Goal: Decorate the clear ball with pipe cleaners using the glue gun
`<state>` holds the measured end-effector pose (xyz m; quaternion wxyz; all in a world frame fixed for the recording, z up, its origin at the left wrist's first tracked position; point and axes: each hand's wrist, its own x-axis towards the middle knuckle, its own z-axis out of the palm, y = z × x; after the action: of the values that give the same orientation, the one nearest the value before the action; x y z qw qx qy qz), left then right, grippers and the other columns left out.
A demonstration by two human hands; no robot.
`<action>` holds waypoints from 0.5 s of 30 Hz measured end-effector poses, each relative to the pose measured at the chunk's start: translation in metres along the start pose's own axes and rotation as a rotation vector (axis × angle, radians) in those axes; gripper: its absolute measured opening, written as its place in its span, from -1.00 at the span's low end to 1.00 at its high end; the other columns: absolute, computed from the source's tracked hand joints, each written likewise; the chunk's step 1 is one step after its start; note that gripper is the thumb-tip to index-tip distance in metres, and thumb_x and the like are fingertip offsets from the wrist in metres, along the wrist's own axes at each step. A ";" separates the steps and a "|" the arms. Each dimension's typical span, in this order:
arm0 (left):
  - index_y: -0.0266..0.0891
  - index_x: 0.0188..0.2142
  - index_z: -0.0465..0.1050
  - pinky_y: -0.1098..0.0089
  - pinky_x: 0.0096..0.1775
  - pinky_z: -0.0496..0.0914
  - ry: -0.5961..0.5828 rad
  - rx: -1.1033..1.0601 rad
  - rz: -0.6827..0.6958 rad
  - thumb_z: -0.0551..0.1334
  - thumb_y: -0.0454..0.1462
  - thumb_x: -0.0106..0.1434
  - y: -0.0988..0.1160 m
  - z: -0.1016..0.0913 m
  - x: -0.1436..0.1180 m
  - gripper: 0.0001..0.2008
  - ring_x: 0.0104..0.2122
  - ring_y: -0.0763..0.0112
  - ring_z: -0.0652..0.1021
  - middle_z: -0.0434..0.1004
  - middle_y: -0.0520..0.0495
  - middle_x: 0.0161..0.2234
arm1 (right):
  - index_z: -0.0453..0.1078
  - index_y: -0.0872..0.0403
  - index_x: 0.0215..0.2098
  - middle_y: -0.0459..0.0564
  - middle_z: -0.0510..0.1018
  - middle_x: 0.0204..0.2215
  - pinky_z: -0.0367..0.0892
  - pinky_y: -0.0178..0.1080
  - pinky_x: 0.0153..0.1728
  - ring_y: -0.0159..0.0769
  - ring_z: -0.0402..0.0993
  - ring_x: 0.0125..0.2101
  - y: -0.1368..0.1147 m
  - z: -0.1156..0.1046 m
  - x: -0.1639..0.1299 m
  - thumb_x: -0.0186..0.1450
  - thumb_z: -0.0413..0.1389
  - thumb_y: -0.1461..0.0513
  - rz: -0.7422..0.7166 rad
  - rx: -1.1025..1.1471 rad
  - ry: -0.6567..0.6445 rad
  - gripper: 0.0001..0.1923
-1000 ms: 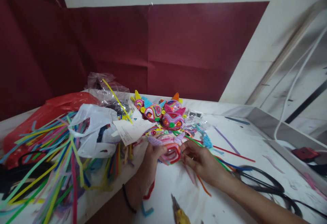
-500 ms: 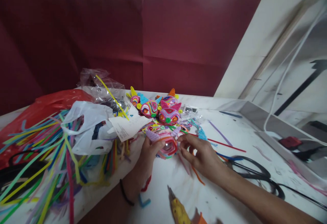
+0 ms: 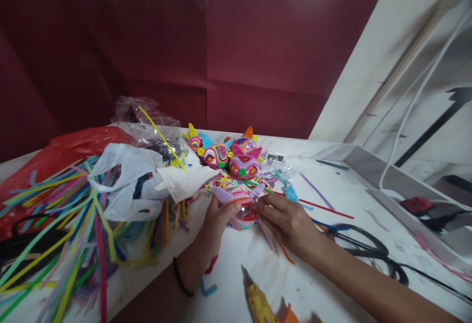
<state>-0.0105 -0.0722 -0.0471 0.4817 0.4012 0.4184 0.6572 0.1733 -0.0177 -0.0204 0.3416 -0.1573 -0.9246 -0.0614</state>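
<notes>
A small animal head made of coiled pipe cleaners [image 3: 241, 223] is held low over the white table, pink and striped, with two lilac horns. Around its left side wraps my left hand [image 3: 212, 222], the thumb lying across the front. My right hand [image 3: 285, 220] is closed at the head's right side, fingertips pressed to the red ring around a clear, shiny dome. Whether something small is between those fingertips is hidden. Below the hands lies a yellow glue gun [image 3: 260, 303] with a grey nozzle. Behind are several finished heads [image 3: 244, 164] with coloured horns and round eyes.
At left, loose pipe cleaners [image 3: 84, 234] spread beside a white plastic bag [image 3: 125, 175] and a red bag [image 3: 84, 141]. A paper slip [image 3: 184, 183] lies behind my left hand. Black-handled scissors [image 3: 368, 249] and a red pipe cleaner [image 3: 324, 207] are on the right.
My right hand has moved slightly left, its fingers closing from beside the head onto the front edge of the red ring. My left hand keeps its hold.
</notes>
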 end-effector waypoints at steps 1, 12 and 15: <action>-0.18 0.03 0.47 0.22 0.01 0.41 -0.011 -0.019 -0.003 0.29 -0.27 0.19 -0.002 -0.001 0.001 -0.61 -0.02 0.15 0.55 0.59 -0.11 0.02 | 0.50 0.17 -0.09 0.13 0.60 -0.32 0.43 -0.24 -0.37 -0.19 0.55 -0.32 0.000 -0.001 0.000 0.49 -0.05 0.30 -0.021 -0.018 0.002 -0.73; -0.19 -0.09 0.48 0.28 -0.20 0.43 0.097 -0.027 -0.080 0.33 -0.28 0.02 -0.011 0.003 0.007 -0.60 -0.22 0.20 0.57 0.64 -0.06 -0.19 | 0.50 0.22 -0.18 0.13 0.62 -0.34 0.33 -0.19 -0.38 -0.23 0.48 -0.39 0.001 -0.014 0.011 0.52 -0.16 0.31 -0.242 -0.184 -0.021 -0.62; -0.20 -0.09 0.48 0.27 -0.19 0.44 0.105 -0.021 -0.076 0.35 -0.28 0.00 -0.011 0.002 0.007 -0.59 -0.22 0.20 0.57 0.63 -0.06 -0.21 | 0.49 0.24 -0.16 0.13 0.61 -0.35 0.34 -0.18 -0.36 -0.21 0.48 -0.35 0.003 -0.015 0.012 0.52 -0.17 0.33 -0.282 -0.199 -0.036 -0.63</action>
<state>-0.0071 -0.0630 -0.0563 0.4879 0.3450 0.4513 0.6627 0.1751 -0.0151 -0.0010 0.2958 -0.0600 -0.9327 -0.1973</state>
